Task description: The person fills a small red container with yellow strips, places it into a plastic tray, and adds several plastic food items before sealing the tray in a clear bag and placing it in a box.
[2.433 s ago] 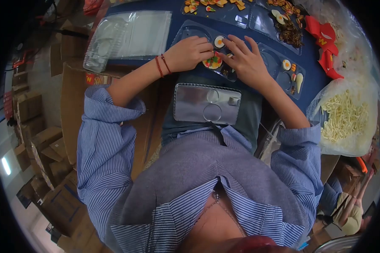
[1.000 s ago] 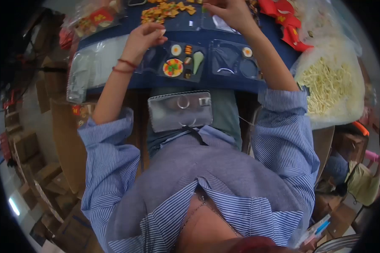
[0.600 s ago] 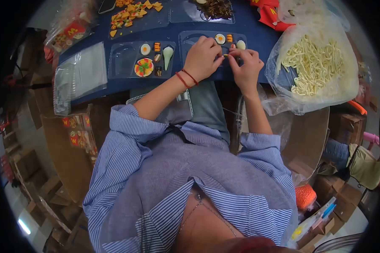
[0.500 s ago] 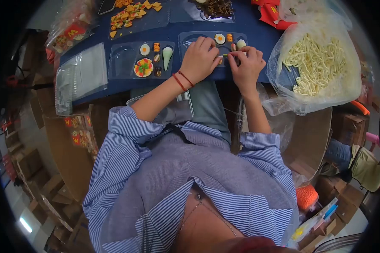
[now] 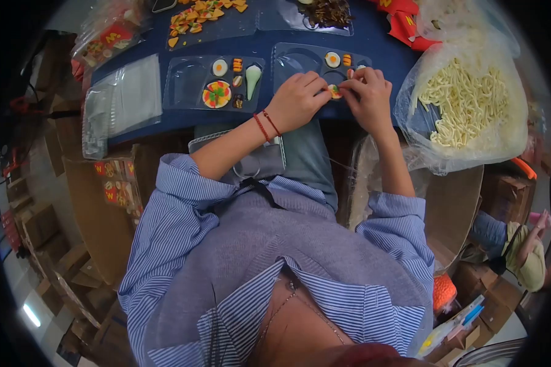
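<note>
My left hand [image 5: 298,101] is closed in a pinch at the front edge of the right-hand clear plastic tray [image 5: 283,56]. Opposite it, my right hand [image 5: 371,98] pinches too, and the fingertips of both meet on small toy pizza slices [image 5: 335,92] with red, yellow and green tops. A toy fried egg [image 5: 332,59] and an orange striped toy piece [image 5: 347,60] sit in this tray's compartments. Part of the tray is hidden behind my hands. To the left, a second clear tray [image 5: 183,82] holds a round toy pizza [image 5: 217,95], another egg and a green-and-white cone [image 5: 252,81].
A plastic bag of cream-coloured strands [image 5: 468,104] lies at the right. Loose toy slices [image 5: 205,17] and dark brown pieces [image 5: 327,12] are in trays at the back. Flat clear bags [image 5: 125,92] lie at the left. Red packets [image 5: 407,27] lie back right.
My hands have come together at the fingertips, where the coloured pizza slices now show. My right hand has shifted slightly right. The whole view has moved a little.
</note>
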Motion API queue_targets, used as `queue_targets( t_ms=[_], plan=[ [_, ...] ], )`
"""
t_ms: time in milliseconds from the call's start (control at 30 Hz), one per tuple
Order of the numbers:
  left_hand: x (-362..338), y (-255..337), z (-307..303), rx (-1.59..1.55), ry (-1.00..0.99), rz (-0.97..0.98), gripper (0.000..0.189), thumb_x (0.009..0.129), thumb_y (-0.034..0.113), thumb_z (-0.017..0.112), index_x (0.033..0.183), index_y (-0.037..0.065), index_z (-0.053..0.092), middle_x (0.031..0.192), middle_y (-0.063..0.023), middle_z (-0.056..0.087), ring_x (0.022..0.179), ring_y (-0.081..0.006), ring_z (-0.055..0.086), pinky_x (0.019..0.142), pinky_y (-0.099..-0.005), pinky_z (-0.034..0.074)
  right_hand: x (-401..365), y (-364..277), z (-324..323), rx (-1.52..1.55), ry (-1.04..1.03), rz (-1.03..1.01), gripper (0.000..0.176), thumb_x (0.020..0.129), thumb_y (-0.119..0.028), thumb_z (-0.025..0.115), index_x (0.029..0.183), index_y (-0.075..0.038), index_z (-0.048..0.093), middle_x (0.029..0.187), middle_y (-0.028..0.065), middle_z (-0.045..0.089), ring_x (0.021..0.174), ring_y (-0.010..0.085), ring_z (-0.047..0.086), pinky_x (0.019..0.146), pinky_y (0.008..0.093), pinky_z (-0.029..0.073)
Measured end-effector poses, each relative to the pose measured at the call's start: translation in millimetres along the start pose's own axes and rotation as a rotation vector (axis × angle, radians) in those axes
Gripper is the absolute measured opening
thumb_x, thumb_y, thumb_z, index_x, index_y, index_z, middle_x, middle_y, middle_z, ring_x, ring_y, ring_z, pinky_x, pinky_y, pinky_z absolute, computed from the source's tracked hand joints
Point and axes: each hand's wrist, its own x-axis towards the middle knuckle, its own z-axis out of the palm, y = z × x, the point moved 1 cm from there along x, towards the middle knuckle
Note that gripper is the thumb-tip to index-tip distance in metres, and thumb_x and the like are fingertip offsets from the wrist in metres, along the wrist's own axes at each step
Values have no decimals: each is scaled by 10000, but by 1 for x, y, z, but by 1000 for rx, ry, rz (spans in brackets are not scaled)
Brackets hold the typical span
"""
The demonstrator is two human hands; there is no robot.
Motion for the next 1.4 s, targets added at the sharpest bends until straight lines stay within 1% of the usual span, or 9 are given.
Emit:
queue_targets(
  t_ms=[200, 333, 500, 600, 733, 833, 967, 1133, 1400],
  plan=[
    [-8, 11, -5, 114, -68, -84, 226, 743, 150, 699, 937, 60, 627, 966, -52, 602, 939, -218, 582, 746, -326, 479, 103, -14, 18, 449, 76, -22, 90, 828, -76, 677, 907, -76, 718, 857, 79, 655, 776, 262, 629, 702, 362, 506],
    [-6, 16, -45, 14, -70, -155, 475, 691, 215, 759, 1096, 51, 574, 1163, -96, 564, 1079, -263, 544, 835, -363, 466, 195, -17, 92, 268, -309, -93, 134, 877, -138, 633, 955, -77, 723, 899, 115, 695, 778, 245, 671, 695, 341, 526],
    [-12, -81, -91, 311, -292, -453, 187, 797, 193, 677, 939, 75, 649, 984, -85, 598, 963, -278, 590, 788, -387, 515, 253, -11, 189, -26, -257, -248, 212, 849, -262, 697, 951, -78, 716, 885, 119, 708, 820, 297, 681, 730, 410, 532],
    [-13, -175, -99, 515, -177, -449, 156, 834, 169, 639, 953, 69, 655, 908, -81, 621, 881, -271, 627, 744, -384, 534, 258, -9, 187, 45, -274, -182, 200, 863, -256, 684, 953, -79, 697, 925, 116, 708, 827, 274, 686, 745, 381, 532],
    [1, -215, -97, 423, -124, -457, 155, 867, 160, 627, 982, 58, 642, 920, -76, 639, 866, -242, 644, 737, -359, 539, 253, 1, 165, 129, -307, -67, 182, 886, -248, 664, 955, -80, 669, 986, 112, 708, 838, 239, 693, 768, 339, 533],
    [6, -225, -95, 176, -80, -501, 154, 875, 160, 623, 988, 56, 638, 925, -75, 643, 866, -233, 646, 737, -352, 540, 214, -25, 81, 1097, -490, 482, 256, 994, -190, 505, 1176, -23, 573, 1028, 118, 694, 843, 143, 677, 786, 247, 522],
    [4, -213, -99, -169, -65, -518, 154, 887, 160, 617, 997, 54, 633, 933, -75, 648, 866, -220, 648, 738, -342, 540, 156, 7, 32, 1523, -469, 414, 263, 978, -105, 497, 1196, 8, 592, 1048, 147, 669, 856, 178, 673, 774, 290, 547],
    [4, -202, -107, -515, -69, -594, 153, 901, 160, 611, 1008, 51, 627, 942, -74, 654, 867, -204, 652, 739, -330, 540, 77, 22, -17, 1425, -259, 646, 252, 937, -90, 576, 1168, 8, 597, 921, 72, 652, 845, 142, 646, 791, 277, 528],
    [3, -186, -129, -913, -42, -783, 152, 924, 159, 600, 1025, 47, 616, 957, -72, 663, 867, -179, 657, 740, -311, 541, 20, 43, -36, 1100, -103, 573, 138, 905, -70, 629, 1020, 7, 621, 891, 48, 669, 802, 99, 629, 737, 230, 485]
  ],
)
